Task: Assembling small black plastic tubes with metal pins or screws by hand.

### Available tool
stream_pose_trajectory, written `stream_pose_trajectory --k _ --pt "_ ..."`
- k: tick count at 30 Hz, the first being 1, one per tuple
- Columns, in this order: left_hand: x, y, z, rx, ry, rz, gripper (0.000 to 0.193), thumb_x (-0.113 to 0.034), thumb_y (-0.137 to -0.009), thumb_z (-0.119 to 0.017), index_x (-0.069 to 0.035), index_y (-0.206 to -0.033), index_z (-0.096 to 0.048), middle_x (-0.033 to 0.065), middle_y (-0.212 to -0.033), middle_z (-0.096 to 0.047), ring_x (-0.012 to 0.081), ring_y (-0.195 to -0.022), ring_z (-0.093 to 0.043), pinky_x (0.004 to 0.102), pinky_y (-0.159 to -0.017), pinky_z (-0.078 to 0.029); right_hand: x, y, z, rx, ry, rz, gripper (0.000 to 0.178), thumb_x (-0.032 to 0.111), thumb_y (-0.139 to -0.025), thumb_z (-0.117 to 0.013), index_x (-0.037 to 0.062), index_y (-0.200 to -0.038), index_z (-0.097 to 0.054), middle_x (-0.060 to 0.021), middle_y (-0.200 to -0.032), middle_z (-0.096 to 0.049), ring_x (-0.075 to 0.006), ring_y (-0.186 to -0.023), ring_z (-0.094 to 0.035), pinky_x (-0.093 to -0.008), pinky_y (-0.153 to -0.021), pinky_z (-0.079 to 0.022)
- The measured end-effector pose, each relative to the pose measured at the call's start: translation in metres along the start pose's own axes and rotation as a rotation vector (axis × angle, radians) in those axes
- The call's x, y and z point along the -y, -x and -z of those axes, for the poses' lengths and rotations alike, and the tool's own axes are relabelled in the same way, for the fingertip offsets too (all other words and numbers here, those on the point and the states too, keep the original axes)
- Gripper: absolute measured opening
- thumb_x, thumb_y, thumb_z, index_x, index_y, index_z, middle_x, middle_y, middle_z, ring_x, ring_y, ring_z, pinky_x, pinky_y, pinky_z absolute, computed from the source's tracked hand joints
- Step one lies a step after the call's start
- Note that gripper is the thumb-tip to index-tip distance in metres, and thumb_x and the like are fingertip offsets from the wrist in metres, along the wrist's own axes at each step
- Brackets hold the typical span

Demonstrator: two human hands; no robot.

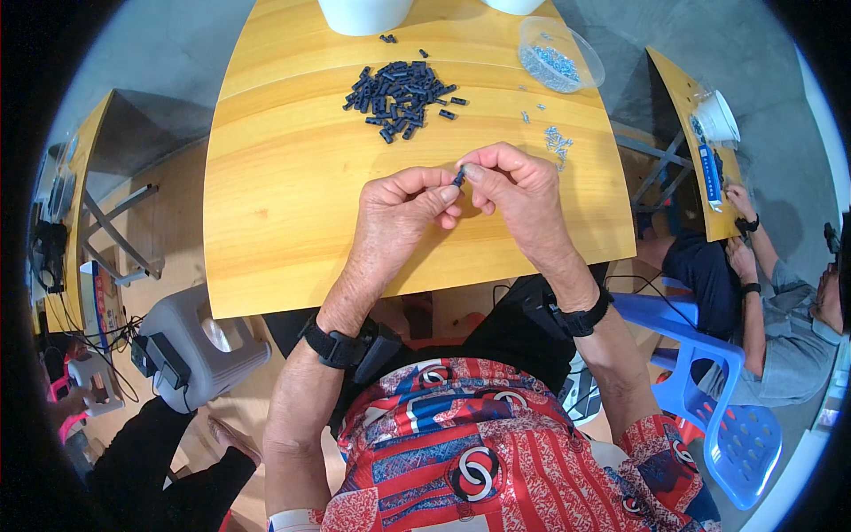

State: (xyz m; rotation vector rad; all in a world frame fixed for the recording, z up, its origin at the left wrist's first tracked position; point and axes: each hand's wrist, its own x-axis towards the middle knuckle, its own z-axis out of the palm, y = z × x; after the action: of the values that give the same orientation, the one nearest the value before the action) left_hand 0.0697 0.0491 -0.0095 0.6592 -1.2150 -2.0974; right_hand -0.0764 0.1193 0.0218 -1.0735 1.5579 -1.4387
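Observation:
Between my fingertips, over the near half of the wooden table [275,222], is a small black plastic piece [458,178]. My left hand [403,202] pinches its lower end with thumb and forefinger. At its upper end my right hand [517,191] also pinches; whether a screw is held there is too small to tell. Beyond my hands lies a pile of similar black plastic pieces [399,96], with a few strays around it. Small silvery screws [557,144] lie loose on the right, and more of them fill a clear round tub [585,66] behind.
A white bucket [365,13] stands at the far edge. To my right, a person in grey [784,328] works at another table [678,115], near a blue plastic chair [709,372]. A grey stool [195,341] holding a black box [164,359] stands left, with cables beside it.

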Motion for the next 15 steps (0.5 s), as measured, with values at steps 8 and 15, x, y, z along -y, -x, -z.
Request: stream_pose_trajectory --k 8,15 --pt "0.000 0.000 0.001 0.012 -0.029 0.010 0.013 -0.003 -0.087 -0.062 0.005 -0.097 -0.065 0.0072 -0.077 -0.065 0.0108 -0.066 -0.060 0.0226 -0.061 -0.051 0.005 0.000 -0.003 -0.036 0.231 0.205 0.006 0.004 -0.083 -0.063 -0.0018 -0.085 -0.063 -0.0056 -0.075 -0.062 -0.0088 -0.059 -0.056 -0.0227 -0.052 -0.046" --pt "-0.002 0.002 -0.001 -0.001 -0.042 0.018 0.011 -0.003 -0.087 -0.062 0.005 -0.095 -0.065 0.0065 -0.074 -0.064 0.0092 -0.063 -0.059 0.0211 -0.058 -0.049 0.009 -0.001 -0.002 -0.010 0.431 0.364 0.005 0.000 -0.081 -0.061 -0.0021 -0.085 -0.062 -0.0086 -0.076 -0.060 -0.0154 -0.060 -0.059 -0.0274 -0.054 -0.046"
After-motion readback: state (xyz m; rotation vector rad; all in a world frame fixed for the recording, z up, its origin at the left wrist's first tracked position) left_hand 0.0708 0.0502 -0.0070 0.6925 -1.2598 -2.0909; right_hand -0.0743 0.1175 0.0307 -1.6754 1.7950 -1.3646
